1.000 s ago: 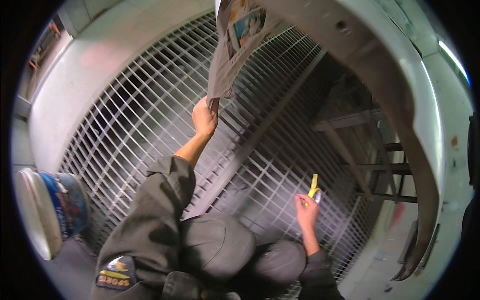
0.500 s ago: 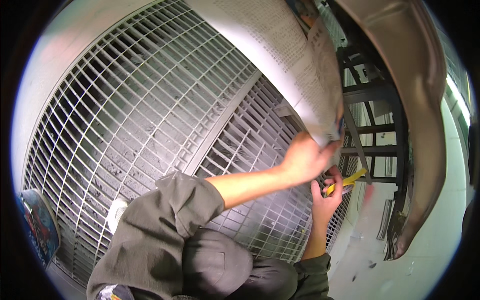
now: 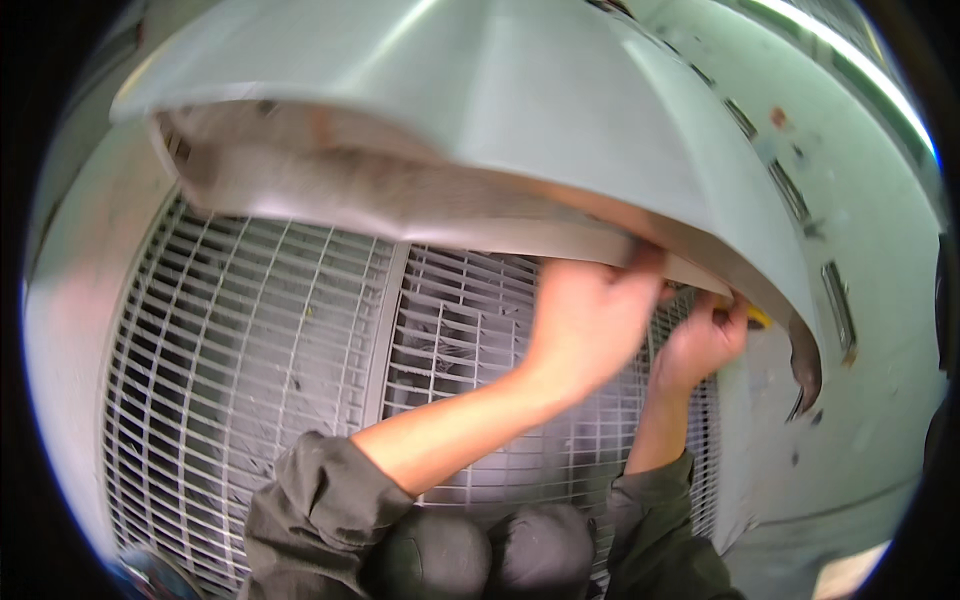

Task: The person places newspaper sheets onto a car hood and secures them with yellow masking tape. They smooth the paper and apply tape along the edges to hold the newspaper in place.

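A large curved car panel, apparently a bumper (image 3: 590,110), spans the upper part of the view, silver-grey outside with a brownish inner edge. Newspaper (image 3: 480,222) lines its underside. My left hand (image 3: 585,315), smeared by motion, is up at the paper's lower edge, its fingertips pinching there. Just to its right, my right hand (image 3: 695,345) has its fingers curled around yellow tape (image 3: 758,318) close under the panel's rim. Part of the tape is hidden behind those fingers.
Below lies a metal floor grating (image 3: 250,340) with a dusty surface under it. A pale wall or floor surface (image 3: 800,470) with several dark slots runs along the right. My bent knees (image 3: 490,550) are at the lower edge.
The view has swung, so the panel now shows its outer face across the top. Both hands stay at the newspaper's edge, the right now closer to the panel's rim with the tape.
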A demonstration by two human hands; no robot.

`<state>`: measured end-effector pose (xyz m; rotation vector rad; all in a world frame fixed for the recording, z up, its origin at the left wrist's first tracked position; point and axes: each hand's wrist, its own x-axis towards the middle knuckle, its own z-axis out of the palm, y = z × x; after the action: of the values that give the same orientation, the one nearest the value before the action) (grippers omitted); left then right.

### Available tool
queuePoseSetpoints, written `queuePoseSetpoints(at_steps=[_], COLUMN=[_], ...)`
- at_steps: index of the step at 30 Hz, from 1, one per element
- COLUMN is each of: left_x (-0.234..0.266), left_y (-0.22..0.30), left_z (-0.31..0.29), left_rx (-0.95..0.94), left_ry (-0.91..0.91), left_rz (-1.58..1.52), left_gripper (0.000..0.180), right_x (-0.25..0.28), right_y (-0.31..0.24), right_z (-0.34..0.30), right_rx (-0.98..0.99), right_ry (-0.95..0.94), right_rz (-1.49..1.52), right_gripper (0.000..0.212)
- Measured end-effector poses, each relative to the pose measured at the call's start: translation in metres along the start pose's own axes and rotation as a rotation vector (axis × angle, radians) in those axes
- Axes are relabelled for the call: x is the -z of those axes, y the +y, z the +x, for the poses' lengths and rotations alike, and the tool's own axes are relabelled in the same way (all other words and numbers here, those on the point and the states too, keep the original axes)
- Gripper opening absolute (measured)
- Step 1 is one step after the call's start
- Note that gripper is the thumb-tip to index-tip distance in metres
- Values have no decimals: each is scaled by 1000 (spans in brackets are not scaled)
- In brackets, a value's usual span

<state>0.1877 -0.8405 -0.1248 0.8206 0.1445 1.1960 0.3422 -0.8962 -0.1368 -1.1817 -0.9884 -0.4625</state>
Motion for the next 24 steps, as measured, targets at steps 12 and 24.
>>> queuePoseSetpoints(at_steps=[12,24], left_x=[35,97], left_y=[50,104], left_z=[-19,-41], left_rx=[162,-85], left_ry=[108,324], left_rz=[156,138], left_gripper=[38,32], right_x=[8,6], right_y=[13,21], right_z=[-8,-14], right_rx=[-18,76], right_ry=[-9,-24], right_rz=[13,-22], right_gripper=[24,24])
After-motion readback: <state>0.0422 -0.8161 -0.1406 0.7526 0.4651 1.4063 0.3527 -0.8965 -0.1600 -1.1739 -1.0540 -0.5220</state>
